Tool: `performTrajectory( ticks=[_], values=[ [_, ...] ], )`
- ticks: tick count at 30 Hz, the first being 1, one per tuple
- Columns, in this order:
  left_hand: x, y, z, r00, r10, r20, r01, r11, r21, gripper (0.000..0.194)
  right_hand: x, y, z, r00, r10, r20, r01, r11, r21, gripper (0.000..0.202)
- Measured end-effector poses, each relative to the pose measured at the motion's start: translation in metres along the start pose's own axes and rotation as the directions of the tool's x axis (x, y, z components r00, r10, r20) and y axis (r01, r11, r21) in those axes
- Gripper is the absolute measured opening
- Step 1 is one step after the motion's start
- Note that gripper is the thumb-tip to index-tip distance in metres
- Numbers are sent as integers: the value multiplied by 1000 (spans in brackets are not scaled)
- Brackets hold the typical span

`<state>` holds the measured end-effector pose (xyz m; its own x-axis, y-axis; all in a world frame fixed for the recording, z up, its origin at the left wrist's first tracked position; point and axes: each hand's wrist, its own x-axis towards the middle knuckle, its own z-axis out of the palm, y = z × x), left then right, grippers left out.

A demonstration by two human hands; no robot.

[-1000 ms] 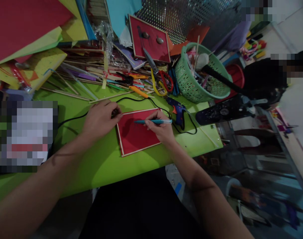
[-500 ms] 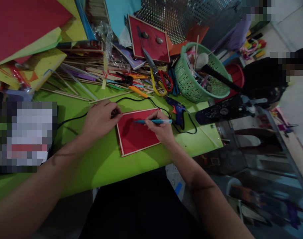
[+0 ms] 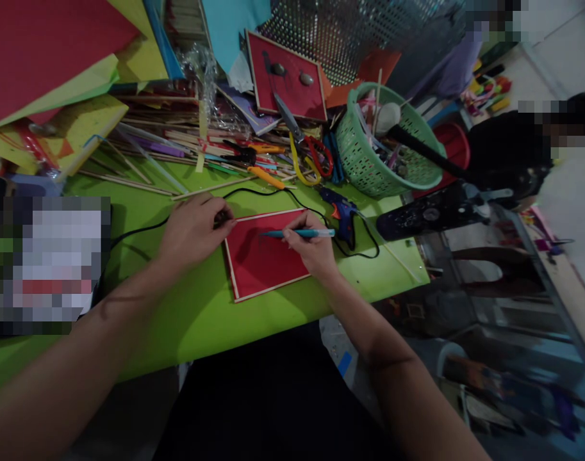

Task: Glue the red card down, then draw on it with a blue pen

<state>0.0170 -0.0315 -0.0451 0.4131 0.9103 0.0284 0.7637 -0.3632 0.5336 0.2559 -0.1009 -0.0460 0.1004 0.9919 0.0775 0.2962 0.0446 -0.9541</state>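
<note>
Right hand point(image 3: 317, 251) grips a teal pen point(image 3: 321, 234) around its middle, seemingly to angle the tip toward the red board point(image 3: 268, 272), flat on the green table point(image 3: 191, 326). Left hand point(image 3: 191, 224), curled, touches the board's far left corner, probably to steady it; whether it pinches, I cannot tell. A glue gun point(image 3: 345, 218) lies rightward, leaving drawing room.

- The right hand point(image 3: 316, 250) hides part of the red board point(image 3: 268, 266).
- The marks near the pen point(image 3: 316, 234) tip are too faint to read.
- Some fingers of the left hand point(image 3: 196, 224) are hidden.
- Coarse squares blur the pale panel point(image 3: 64, 250).
- The picture's edge cuts the red paper point(image 3: 47, 51).
</note>
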Motion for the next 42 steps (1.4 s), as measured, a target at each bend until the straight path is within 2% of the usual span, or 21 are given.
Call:
performTrajectory(
  ticks=[7,11,21,42],
  values=[
    [0,-2,1,1000,11,-4,-11,1000,-5,14,0,3,-2,1000,-5,-7,6,996,92,18],
    [0,0,-1,1000,18,-2,-18,1000,2,15,0,2,-3,999,38,-22,-34,988,151,22],
    [-1,-1,1,1000,3,-6,-3,1000,8,13,1,0,-1,999,49,18,-51,994,93,34],
    [1,-1,1,1000,2,-6,-2,1000,11,14,-2,0,1,998,29,59,-32,998,48,33]
  ],
)
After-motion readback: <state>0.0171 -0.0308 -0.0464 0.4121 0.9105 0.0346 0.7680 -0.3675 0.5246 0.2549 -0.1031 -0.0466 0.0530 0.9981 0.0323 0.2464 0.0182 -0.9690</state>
